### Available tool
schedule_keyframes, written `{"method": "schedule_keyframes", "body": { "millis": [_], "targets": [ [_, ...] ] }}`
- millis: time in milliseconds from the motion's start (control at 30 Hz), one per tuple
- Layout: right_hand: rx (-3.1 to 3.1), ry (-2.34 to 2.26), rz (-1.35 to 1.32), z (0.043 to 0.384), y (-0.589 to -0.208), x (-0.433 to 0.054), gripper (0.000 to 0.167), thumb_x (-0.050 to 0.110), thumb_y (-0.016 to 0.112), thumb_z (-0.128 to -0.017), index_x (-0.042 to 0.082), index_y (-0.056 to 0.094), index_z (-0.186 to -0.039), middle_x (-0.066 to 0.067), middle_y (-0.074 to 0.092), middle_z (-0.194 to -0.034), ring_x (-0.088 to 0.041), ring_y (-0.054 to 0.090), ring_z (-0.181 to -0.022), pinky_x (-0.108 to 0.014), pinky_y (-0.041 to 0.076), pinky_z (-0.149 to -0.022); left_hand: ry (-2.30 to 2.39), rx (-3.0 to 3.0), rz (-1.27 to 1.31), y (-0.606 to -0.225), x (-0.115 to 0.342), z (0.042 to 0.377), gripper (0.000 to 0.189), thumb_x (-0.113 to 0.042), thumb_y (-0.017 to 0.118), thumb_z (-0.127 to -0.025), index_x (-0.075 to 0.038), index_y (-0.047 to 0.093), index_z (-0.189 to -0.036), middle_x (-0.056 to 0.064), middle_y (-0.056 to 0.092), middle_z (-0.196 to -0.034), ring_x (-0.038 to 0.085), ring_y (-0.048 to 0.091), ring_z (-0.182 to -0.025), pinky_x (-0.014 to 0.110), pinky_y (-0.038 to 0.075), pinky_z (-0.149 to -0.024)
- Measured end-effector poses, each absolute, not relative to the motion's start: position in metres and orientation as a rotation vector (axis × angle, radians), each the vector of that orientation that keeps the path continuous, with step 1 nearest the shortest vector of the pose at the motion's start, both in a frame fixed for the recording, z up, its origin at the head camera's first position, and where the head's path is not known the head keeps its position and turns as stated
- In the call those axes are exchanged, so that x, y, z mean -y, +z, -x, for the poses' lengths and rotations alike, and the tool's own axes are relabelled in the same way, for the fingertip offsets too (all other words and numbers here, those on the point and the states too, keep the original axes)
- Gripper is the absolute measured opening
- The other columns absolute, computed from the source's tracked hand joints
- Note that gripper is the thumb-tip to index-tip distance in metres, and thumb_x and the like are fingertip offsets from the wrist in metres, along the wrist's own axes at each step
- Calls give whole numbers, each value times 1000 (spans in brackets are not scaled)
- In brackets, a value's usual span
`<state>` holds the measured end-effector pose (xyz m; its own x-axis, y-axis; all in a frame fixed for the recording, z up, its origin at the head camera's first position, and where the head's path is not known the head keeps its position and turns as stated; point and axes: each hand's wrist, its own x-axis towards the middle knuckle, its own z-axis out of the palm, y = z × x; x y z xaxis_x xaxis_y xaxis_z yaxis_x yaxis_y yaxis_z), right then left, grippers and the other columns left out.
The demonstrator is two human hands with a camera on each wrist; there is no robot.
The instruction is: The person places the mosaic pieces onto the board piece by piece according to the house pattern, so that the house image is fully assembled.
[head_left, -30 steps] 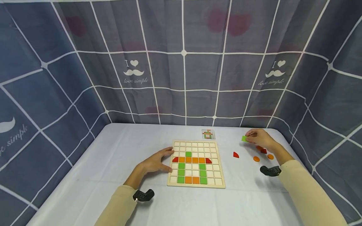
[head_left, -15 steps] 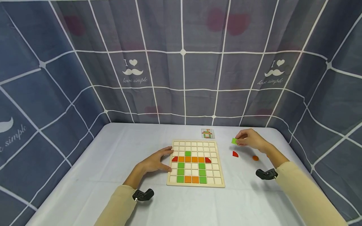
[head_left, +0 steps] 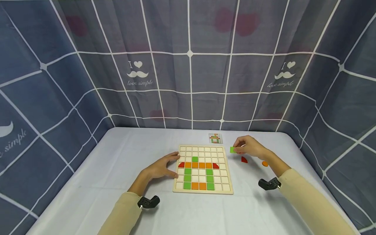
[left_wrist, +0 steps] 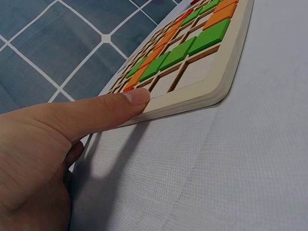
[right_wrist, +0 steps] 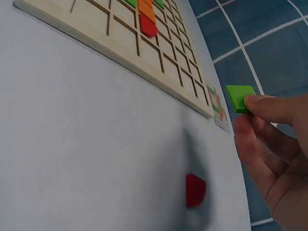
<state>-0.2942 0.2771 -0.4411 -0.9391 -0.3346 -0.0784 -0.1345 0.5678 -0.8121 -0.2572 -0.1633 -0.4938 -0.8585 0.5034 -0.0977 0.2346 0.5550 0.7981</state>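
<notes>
My left hand [head_left: 160, 168] rests at the left edge of a wooden grid board [head_left: 203, 192]. In the left wrist view its straight thumb [left_wrist: 113, 107] lies on the board's rim. Green, orange and red tiles fill part of the grid, among them a row of orange squares [head_left: 201, 165] ending in red quarter-round pieces. My right hand [head_left: 253, 147] pinches a green square tile [head_left: 232, 149] between thumb and fingers, raised just right of the board's upper right corner. Below that hand, a loose red quarter-round piece [right_wrist: 195, 190] lies on the cloth.
A small pattern card [head_left: 215, 138] lies behind the board, showing a coloured grid figure. An orange disc [head_left: 265, 164] sits partly behind my right forearm. White cloth [head_left: 205, 215] covers the table, and a dark checked curtain [head_left: 164, 75] encloses its back and sides.
My right hand has carried the green tile leftward, from among the loose pieces to beside the board. Its forearm now hides some of those pieces. The left hand has stayed put.
</notes>
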Motion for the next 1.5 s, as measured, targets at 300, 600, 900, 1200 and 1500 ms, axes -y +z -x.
{"method": "schedule_keyframes", "body": {
  "millis": [300, 600, 900, 1200, 1500],
  "targets": [
    [-2532, -1338, 453, 292, -450, -248, 10, 4, 76, -93, -2, 70, -99, -11, 71, -96, -22, 69, -85, -33, 62, -75, 1171, -2499, -588, -491, 159, 257, 93, -20, 94, -74, -14, 50, -155, 1, 29, -168, 30, 17, -155, 59, 15, -122],
    [-2456, -1358, 615, 291, -458, -209, 5, 3, 75, -93, 1, 71, -96, -8, 71, -91, -25, 69, -81, -37, 62, -74, 1182, -2499, -582, -491, 160, 257, 93, -20, 94, -73, -13, 51, -155, 2, 29, -168, 31, 17, -155, 60, 13, -122],
    [-2463, -1358, 697, 297, -471, -173, 7, 6, 75, -93, 1, 72, -97, -7, 72, -90, -22, 70, -79, -34, 60, -72, 1157, -2514, -578, -491, 160, 257, 92, -21, 94, -74, -15, 51, -155, 0, 29, -168, 30, 17, -156, 60, 14, -122],
    [-2585, -1248, 797, 302, -483, -155, 3, 8, 79, -90, 8, 76, -91, 4, 72, -82, -16, 65, -71, -31, 56, -64, 1158, -2514, -577, -491, 160, 257, 92, -22, 94, -74, -15, 50, -155, -1, 29, -168, 29, 16, -156, 60, 14, -122],
    [-2746, -1077, 802, 295, -476, -144, 5, 10, 83, -88, 6, 82, -91, 7, 74, -82, -10, 65, -74, -28, 55, -66, 1172, -2509, -577, -493, 161, 258, 92, -21, 94, -74, -14, 51, -155, 0, 29, -168, 30, 17, -156, 60, 13, -122]
  ]
}}
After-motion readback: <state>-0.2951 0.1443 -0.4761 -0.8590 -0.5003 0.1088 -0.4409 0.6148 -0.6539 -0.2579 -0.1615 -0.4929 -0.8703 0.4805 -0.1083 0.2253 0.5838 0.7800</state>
